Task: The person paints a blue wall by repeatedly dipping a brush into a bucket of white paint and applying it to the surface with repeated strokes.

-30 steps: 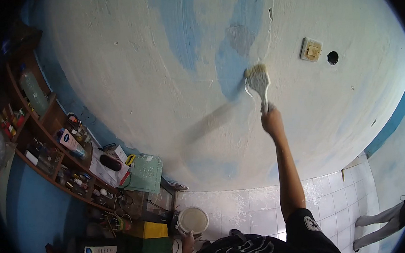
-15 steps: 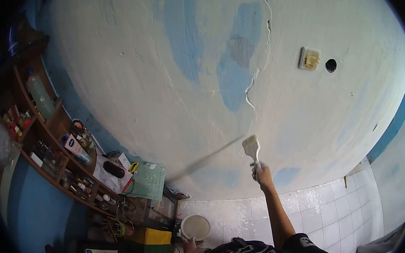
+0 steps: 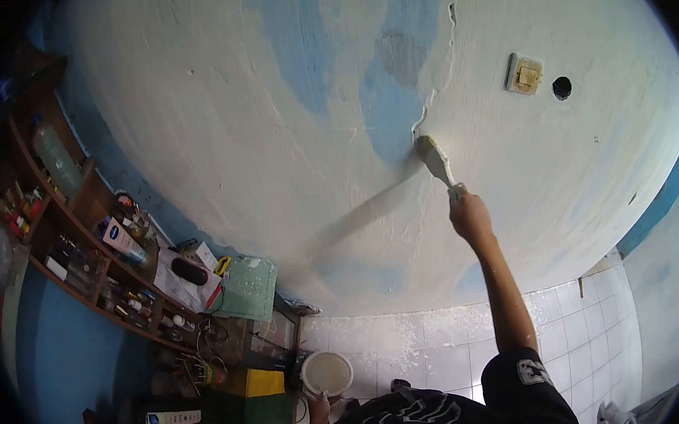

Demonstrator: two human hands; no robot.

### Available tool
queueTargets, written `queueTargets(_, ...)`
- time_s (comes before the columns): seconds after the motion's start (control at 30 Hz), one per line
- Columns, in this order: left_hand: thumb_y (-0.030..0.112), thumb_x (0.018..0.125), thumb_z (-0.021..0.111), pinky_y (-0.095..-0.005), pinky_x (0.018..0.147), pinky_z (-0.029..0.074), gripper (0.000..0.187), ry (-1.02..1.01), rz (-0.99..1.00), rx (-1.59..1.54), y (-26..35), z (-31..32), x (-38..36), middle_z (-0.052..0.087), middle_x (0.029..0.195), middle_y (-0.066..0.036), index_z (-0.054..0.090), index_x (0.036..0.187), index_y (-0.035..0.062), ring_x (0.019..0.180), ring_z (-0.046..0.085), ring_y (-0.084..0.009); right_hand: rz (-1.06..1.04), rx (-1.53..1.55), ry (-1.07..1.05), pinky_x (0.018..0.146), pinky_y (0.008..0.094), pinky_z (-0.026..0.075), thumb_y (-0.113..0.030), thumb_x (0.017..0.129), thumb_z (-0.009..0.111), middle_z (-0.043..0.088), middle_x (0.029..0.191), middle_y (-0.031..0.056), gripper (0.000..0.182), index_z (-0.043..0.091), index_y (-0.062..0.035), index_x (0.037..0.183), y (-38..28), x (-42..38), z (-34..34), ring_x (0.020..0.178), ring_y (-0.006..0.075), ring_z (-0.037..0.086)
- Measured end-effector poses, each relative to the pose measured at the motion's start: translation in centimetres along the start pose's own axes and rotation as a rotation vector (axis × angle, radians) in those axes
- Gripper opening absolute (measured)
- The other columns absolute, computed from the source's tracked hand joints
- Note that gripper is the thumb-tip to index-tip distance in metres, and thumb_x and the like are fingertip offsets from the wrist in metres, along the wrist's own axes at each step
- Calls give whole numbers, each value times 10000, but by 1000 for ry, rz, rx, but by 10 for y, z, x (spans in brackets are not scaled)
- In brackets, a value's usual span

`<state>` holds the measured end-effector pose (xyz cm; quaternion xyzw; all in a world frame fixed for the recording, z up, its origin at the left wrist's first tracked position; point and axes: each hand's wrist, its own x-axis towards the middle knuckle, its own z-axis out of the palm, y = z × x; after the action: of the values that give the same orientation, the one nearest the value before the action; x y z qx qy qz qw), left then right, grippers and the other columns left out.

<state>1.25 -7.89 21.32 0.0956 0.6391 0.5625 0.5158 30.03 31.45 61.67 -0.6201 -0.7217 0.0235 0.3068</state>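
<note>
My right hand [image 3: 469, 209] is closed round the handle of a paint brush [image 3: 435, 159]. The brush's bristle end meets the wall [image 3: 274, 177] at the lower end of a raised, uneven crack line [image 3: 430, 109], beside a blue patch [image 3: 389, 126]. Low at the body's left, my left hand [image 3: 319, 407] grips the near rim of a round pale bucket [image 3: 326, 374]. The wall is mostly whitish, with blue patches showing.
A wooden shelf [image 3: 97, 256] with bottles and small items curves along the left. Near it are a green box [image 3: 246, 288] and a yellow and green cloth [image 3: 265, 384]. A switch [image 3: 524, 74] and a round hole [image 3: 561, 88] are on the wall, above white floor tiles [image 3: 444, 358].
My right hand has moved up and slightly right with the brush, which now leans left toward the crack line. My left hand stays low at the bucket.
</note>
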Motion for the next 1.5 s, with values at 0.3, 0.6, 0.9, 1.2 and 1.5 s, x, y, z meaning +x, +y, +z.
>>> queueTargets(0.3,-18,866,373,-410,606,559,685,-5,-81,-72,43,20,-20,410,1191,-244,-39,1342,250,733,630,-344,-254,-182,116,547,428,458,-126,823,491,588,671,177,219,562,-80,1025,-12,-13,-78,630,340,588)
queueTargets(0.6,-18,864,377,-419,611,561,688,-8,-103,-47,50,31,-21,436,1160,-257,-48,1342,234,742,630,-343,-424,-328,37,513,416,470,-141,866,449,555,673,188,253,521,-81,1101,-8,32,-63,567,328,572)
queueTargets(0.9,-27,857,370,-418,595,565,662,-100,-77,-70,27,18,-2,465,1102,-273,-41,1327,195,715,630,-350,-351,-238,-129,524,458,442,-138,859,443,554,657,200,196,522,-27,1000,43,-14,-1,593,374,554)
queueTargets(1.2,-35,834,410,-421,621,561,704,-42,118,183,-33,-17,37,444,1159,-224,-19,1347,183,756,623,-356,-294,155,264,552,460,434,-59,801,478,550,699,235,318,494,-11,1115,-31,11,-43,628,386,551)
queueTargets(1.5,-43,827,429,-439,628,561,735,-41,-81,-70,43,25,-16,374,1237,-205,14,1354,260,767,622,-347,-77,117,111,539,467,433,-73,843,445,550,646,241,323,484,-10,1157,-5,-33,43,603,393,554)
